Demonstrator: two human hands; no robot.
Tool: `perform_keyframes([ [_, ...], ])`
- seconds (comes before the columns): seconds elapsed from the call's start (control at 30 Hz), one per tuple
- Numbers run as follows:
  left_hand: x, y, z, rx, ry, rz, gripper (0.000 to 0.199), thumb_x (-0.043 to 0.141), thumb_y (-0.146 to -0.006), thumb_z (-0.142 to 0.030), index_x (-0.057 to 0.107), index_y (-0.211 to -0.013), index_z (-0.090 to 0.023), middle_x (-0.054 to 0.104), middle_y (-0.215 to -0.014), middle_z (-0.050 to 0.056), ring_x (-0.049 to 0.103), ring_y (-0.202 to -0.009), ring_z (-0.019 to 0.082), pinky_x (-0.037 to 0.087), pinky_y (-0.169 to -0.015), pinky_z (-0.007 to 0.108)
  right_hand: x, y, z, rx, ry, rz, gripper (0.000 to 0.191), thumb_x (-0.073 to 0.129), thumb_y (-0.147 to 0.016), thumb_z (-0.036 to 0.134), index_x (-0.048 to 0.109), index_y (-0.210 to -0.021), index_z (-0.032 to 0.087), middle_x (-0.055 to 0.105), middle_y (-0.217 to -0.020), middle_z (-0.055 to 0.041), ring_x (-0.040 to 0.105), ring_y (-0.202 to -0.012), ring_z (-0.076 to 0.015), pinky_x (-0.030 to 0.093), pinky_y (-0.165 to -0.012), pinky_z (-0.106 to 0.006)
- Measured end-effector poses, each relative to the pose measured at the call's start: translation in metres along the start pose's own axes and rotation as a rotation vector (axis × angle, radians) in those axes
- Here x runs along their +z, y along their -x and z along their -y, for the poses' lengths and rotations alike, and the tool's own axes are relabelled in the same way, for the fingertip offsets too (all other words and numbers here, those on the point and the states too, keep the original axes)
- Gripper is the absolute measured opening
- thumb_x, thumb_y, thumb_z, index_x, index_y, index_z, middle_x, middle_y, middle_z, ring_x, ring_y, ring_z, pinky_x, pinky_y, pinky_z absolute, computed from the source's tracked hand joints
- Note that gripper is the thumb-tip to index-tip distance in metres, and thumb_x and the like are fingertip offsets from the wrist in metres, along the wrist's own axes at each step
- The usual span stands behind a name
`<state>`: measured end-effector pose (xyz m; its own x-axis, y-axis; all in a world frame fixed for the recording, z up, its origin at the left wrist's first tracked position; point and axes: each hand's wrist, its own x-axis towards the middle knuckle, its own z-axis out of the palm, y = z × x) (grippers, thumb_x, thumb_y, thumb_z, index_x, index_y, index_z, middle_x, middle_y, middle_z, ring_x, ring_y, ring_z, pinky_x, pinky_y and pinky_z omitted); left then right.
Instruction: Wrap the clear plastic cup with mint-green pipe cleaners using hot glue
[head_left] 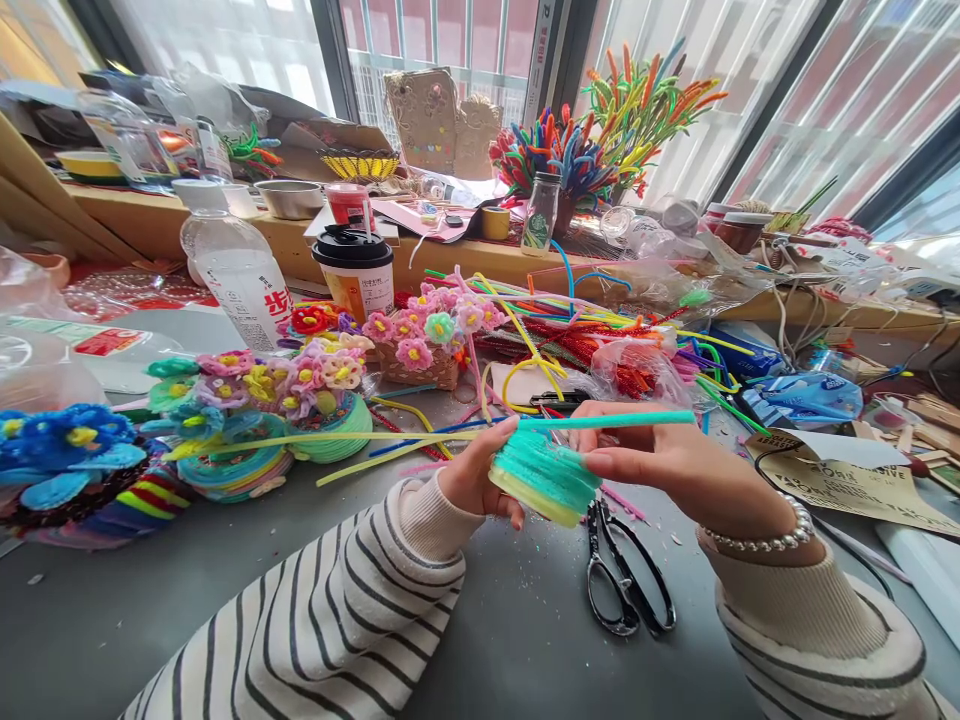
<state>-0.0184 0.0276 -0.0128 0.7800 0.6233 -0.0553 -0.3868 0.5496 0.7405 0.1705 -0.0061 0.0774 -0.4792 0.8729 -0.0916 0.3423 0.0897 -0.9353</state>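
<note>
Tilted in my left hand point(480, 472) is a small round pot point(541, 470) wrapped in fuzzy turquoise pipe cleaner, with a pale yellow band at its bottom. My right hand point(667, 465) is closed at the pot's far rim, thumb against the wrapped side. Between its fingers lies a turquoise pipe cleaner point(645, 419), whose free end points right past the knuckles. A long pale yellow pipe cleaner point(337, 437) reaches left from beside my left thumb. Black-handled scissors point(628, 590) lie on the table just below, their blades partly hidden.
Finished pipe-cleaner flower pots point(330, 425) stand at left, near a plastic bottle point(240, 270) and a lidded paper cup point(354, 275). Loose pipe cleaners point(547, 335) are heaped behind my hands. Lettered brown paper point(847, 485) lies right. A cluttered ledge point(420, 255) runs along the window.
</note>
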Motion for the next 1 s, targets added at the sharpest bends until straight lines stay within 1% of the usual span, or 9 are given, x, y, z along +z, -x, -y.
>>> perform_keyframes([
  [0.1, 0.0, 0.0, 0.002, 0.038, 0.012, -0.001, 0.044, 0.052, -0.073, -0.05, 0.067, -0.093, -0.014, 0.07, -0.074, 0.003, 0.063, -0.054, 0.013, 0.045, -0.039, 0.017, 0.001, -0.001, 0.002, -0.019, -0.008, -0.005, 0.022, 0.06, -0.075, 0.038, 0.059, -0.087, 0.019, 0.054, -0.082, -0.0004, 0.051, -0.075, -0.0119, 0.042, -0.063, -0.022],
  [0.2, 0.003, 0.0, 0.002, 0.05, 0.011, -0.025, 0.039, 0.049, -0.077, -0.046, 0.067, -0.091, -0.015, 0.069, -0.072, 0.002, 0.061, -0.055, 0.011, 0.043, -0.04, 0.015, 0.002, -0.002, 0.003, -0.011, -0.018, -0.021, 0.022, 0.061, -0.074, 0.036, 0.06, -0.085, 0.018, 0.053, -0.082, -0.001, 0.051, -0.076, -0.0127, 0.041, -0.063, -0.023],
  [0.27, 0.006, 0.0, 0.0, 0.038, -0.005, -0.075, 0.04, 0.05, -0.076, -0.047, 0.067, -0.089, -0.014, 0.069, -0.069, 0.001, 0.06, -0.053, 0.01, 0.042, -0.039, 0.015, 0.002, -0.003, 0.003, -0.006, -0.024, -0.035, 0.02, 0.062, -0.073, 0.036, 0.059, -0.082, 0.018, 0.052, -0.081, -0.0005, 0.05, -0.075, -0.0124, 0.04, -0.062, -0.022],
  [0.37, 0.008, 0.0, -0.002, 0.009, -0.039, -0.134, 0.046, 0.051, -0.072, -0.053, 0.067, -0.088, -0.013, 0.068, -0.068, 0.002, 0.059, -0.051, 0.012, 0.041, -0.038, 0.017, 0.004, -0.003, 0.004, -0.036, -0.034, -0.05, 0.016, 0.061, -0.074, 0.034, 0.057, -0.075, 0.019, 0.049, -0.081, 0.0008, 0.049, -0.074, -0.0111, 0.039, -0.062, -0.022],
  [0.53, 0.01, -0.001, -0.003, 0.011, -0.06, -0.187, 0.047, 0.052, -0.069, -0.055, 0.066, -0.082, -0.012, 0.065, -0.059, 0.002, 0.055, -0.048, 0.01, 0.041, -0.043, 0.02, 0.006, -0.003, 0.007, -0.091, -0.018, -0.107, 0.017, 0.063, -0.073, 0.032, 0.056, -0.066, 0.018, 0.05, -0.084, -0.0005, 0.049, -0.078, -0.0119, 0.04, -0.064, -0.022],
  [0.6, 0.011, -0.002, -0.003, 0.017, -0.07, -0.202, 0.049, 0.054, -0.066, -0.057, 0.066, -0.082, -0.012, 0.064, -0.058, 0.002, 0.055, -0.047, 0.01, 0.04, -0.042, 0.02, 0.007, -0.004, 0.008, -0.115, 0.014, -0.136, 0.018, 0.063, -0.072, 0.033, 0.057, -0.064, 0.018, 0.051, -0.084, -0.0014, 0.049, -0.077, -0.0123, 0.04, -0.063, -0.023],
  [0.73, 0.012, -0.001, -0.004, 0.039, -0.118, -0.224, 0.057, 0.056, -0.06, -0.062, 0.066, -0.086, -0.013, 0.067, -0.066, 0.004, 0.055, -0.045, 0.012, 0.036, -0.035, 0.02, 0.008, -0.005, 0.005, -0.143, 0.094, -0.202, 0.018, 0.063, -0.072, 0.035, 0.06, -0.066, 0.018, 0.052, -0.088, -0.003, 0.048, -0.073, -0.0122, 0.04, -0.059, -0.024],
  [0.87, 0.013, 0.0, -0.003, 0.08, -0.148, -0.226, 0.056, 0.052, -0.063, -0.063, 0.066, -0.082, -0.012, 0.065, -0.058, 0.004, 0.053, -0.042, 0.012, 0.034, -0.035, 0.021, 0.009, -0.005, 0.002, -0.179, 0.13, -0.232, 0.019, 0.063, -0.071, 0.036, 0.062, -0.068, 0.018, 0.052, -0.09, -0.0039, 0.048, -0.07, -0.0114, 0.04, -0.057, -0.024],
  [1.0, 0.013, -0.002, -0.003, 0.095, -0.143, -0.237, 0.056, 0.054, -0.06, -0.065, 0.068, -0.079, -0.014, 0.064, -0.054, 0.003, 0.051, -0.038, 0.011, 0.032, -0.033, 0.021, 0.009, -0.005, 0.001, -0.213, 0.124, -0.25, 0.017, 0.063, -0.071, 0.035, 0.063, -0.071, 0.019, 0.051, -0.092, -0.004, 0.05, -0.076, -0.0126, 0.042, -0.06, -0.024],
])
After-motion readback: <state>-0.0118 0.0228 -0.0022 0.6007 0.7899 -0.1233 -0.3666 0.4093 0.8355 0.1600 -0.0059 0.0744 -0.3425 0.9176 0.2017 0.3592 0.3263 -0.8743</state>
